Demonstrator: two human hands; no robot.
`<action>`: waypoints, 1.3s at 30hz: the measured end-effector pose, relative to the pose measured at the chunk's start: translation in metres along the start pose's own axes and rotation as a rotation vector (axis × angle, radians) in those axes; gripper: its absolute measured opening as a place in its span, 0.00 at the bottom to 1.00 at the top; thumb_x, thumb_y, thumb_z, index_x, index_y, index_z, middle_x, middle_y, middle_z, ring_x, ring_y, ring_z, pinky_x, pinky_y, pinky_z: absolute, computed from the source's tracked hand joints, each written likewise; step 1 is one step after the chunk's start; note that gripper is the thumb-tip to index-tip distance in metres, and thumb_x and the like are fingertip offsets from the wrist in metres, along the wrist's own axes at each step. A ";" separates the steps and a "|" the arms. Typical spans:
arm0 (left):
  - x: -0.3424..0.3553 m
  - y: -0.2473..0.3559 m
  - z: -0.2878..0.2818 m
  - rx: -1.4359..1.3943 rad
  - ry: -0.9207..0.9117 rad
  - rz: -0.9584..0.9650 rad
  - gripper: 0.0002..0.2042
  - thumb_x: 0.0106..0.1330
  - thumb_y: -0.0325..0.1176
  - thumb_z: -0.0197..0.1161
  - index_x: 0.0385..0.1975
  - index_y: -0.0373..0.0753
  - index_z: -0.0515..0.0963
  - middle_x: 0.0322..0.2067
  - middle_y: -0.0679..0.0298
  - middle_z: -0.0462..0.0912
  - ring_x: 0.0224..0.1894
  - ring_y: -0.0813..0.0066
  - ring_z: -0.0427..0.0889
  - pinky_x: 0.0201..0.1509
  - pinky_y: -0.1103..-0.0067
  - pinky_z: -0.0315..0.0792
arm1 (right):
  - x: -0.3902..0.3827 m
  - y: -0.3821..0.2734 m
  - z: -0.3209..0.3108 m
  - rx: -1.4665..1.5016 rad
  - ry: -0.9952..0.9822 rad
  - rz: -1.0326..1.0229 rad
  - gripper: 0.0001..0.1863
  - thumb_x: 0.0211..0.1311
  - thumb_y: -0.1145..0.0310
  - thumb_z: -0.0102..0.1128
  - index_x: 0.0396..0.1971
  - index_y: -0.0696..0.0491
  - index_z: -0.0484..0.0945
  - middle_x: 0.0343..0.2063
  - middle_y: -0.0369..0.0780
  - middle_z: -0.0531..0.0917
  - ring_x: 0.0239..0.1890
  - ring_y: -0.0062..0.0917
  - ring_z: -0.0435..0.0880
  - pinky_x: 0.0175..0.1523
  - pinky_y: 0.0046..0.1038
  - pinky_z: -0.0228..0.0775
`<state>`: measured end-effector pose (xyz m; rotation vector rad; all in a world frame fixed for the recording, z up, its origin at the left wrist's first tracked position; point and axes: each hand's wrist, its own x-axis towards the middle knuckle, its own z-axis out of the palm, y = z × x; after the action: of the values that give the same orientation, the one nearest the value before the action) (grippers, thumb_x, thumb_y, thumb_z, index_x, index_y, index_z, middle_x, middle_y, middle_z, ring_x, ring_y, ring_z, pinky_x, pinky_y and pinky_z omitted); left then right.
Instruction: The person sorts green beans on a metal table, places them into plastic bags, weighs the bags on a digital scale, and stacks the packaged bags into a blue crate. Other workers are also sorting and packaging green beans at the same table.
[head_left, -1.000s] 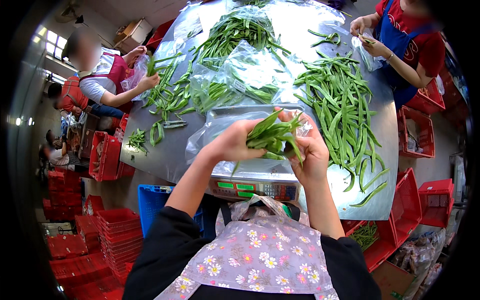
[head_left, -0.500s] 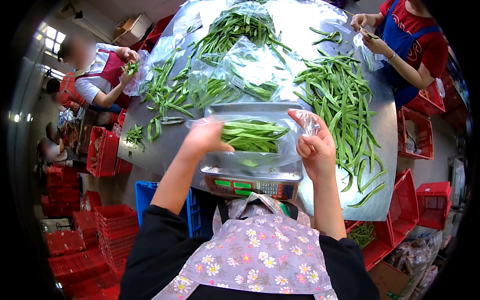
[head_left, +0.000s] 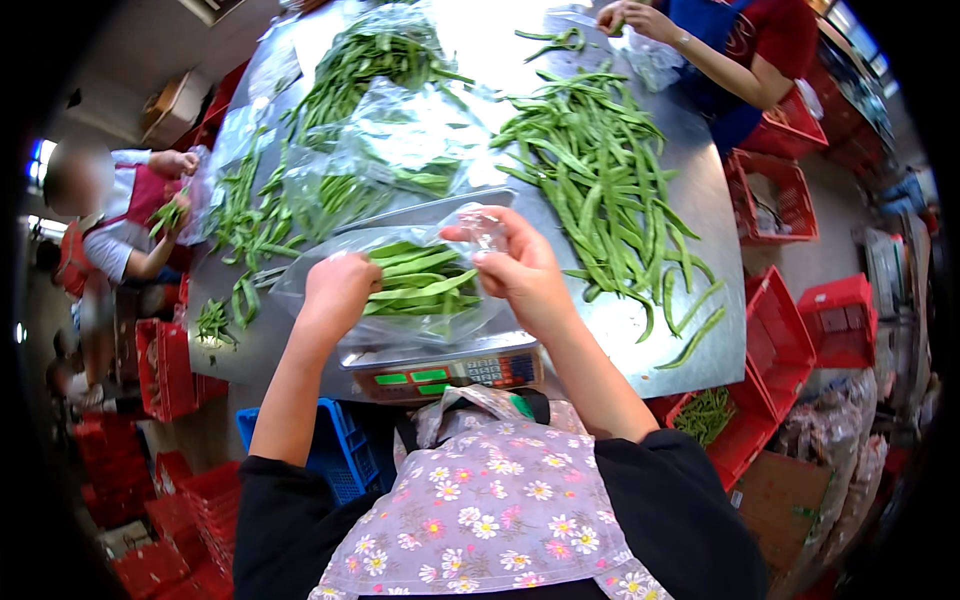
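A clear plastic bag [head_left: 385, 325] of flat green beans [head_left: 425, 280] lies on the metal tray of a scale [head_left: 450, 375] in front of me. My left hand [head_left: 340, 292] is closed at the bag's left side, gripping its plastic by the bean ends. My right hand [head_left: 518, 268] is closed in a pinch at the right side of the bag. Crumpled clear plastic [head_left: 488, 235] sticks up from its fingers; whether it is the bag's own end I cannot tell.
A loose heap of green beans [head_left: 605, 175] covers the metal table's right side. Filled bags [head_left: 415, 135] lie beyond the scale. Two people handle beans at the left and far right. Red crates [head_left: 775, 195] flank the table; a blue crate [head_left: 335, 450] stands below its near left edge.
My left hand has come down from a blurred reach and closed on the bag. The right hand has moved in over the bag's right side. The whole view has shifted.
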<state>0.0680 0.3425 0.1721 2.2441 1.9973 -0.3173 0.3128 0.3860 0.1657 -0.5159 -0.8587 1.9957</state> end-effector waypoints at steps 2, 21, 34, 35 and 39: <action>0.002 -0.002 0.014 0.205 -0.107 -0.166 0.07 0.46 0.34 0.65 0.20 0.37 0.79 0.24 0.57 0.79 0.32 0.55 0.78 0.36 0.67 0.72 | 0.004 0.006 -0.007 -0.061 0.060 -0.053 0.14 0.57 0.75 0.52 0.44 0.55 0.70 0.39 0.40 0.80 0.17 0.09 0.64 0.22 0.14 0.56; -0.050 0.124 -0.031 -0.724 0.397 0.335 0.04 0.49 0.22 0.63 0.24 0.33 0.76 0.26 0.56 0.79 0.27 0.60 0.79 0.30 0.74 0.73 | -0.012 0.052 -0.182 -1.794 0.681 -0.334 0.11 0.45 0.66 0.65 0.29 0.54 0.76 0.27 0.41 0.79 0.34 0.37 0.77 0.39 0.37 0.68; -0.056 0.131 -0.027 -0.780 0.401 0.331 0.04 0.49 0.22 0.63 0.25 0.34 0.77 0.27 0.56 0.80 0.27 0.60 0.79 0.31 0.74 0.73 | 0.031 0.028 -0.238 -1.370 0.882 0.044 0.14 0.52 0.61 0.49 0.23 0.58 0.76 0.23 0.47 0.80 0.28 0.40 0.79 0.35 0.37 0.69; -0.057 0.127 -0.027 -0.766 0.394 0.334 0.04 0.50 0.23 0.63 0.26 0.34 0.77 0.28 0.56 0.80 0.29 0.60 0.80 0.32 0.73 0.74 | 0.051 0.036 -0.236 -1.269 0.858 0.040 0.15 0.53 0.61 0.48 0.22 0.59 0.75 0.21 0.45 0.80 0.27 0.37 0.79 0.34 0.35 0.69; -0.067 0.127 -0.016 -0.699 0.285 0.408 0.08 0.53 0.30 0.57 0.31 0.38 0.77 0.32 0.59 0.80 0.35 0.61 0.79 0.38 0.71 0.74 | 0.067 0.080 -0.244 -1.837 0.356 -0.198 0.11 0.52 0.65 0.55 0.36 0.52 0.75 0.25 0.48 0.79 0.28 0.39 0.78 0.34 0.40 0.70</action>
<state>0.1875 0.2665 0.1973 2.1913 1.3642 0.6652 0.3882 0.5036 -0.0604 -1.5576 -2.1836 0.3644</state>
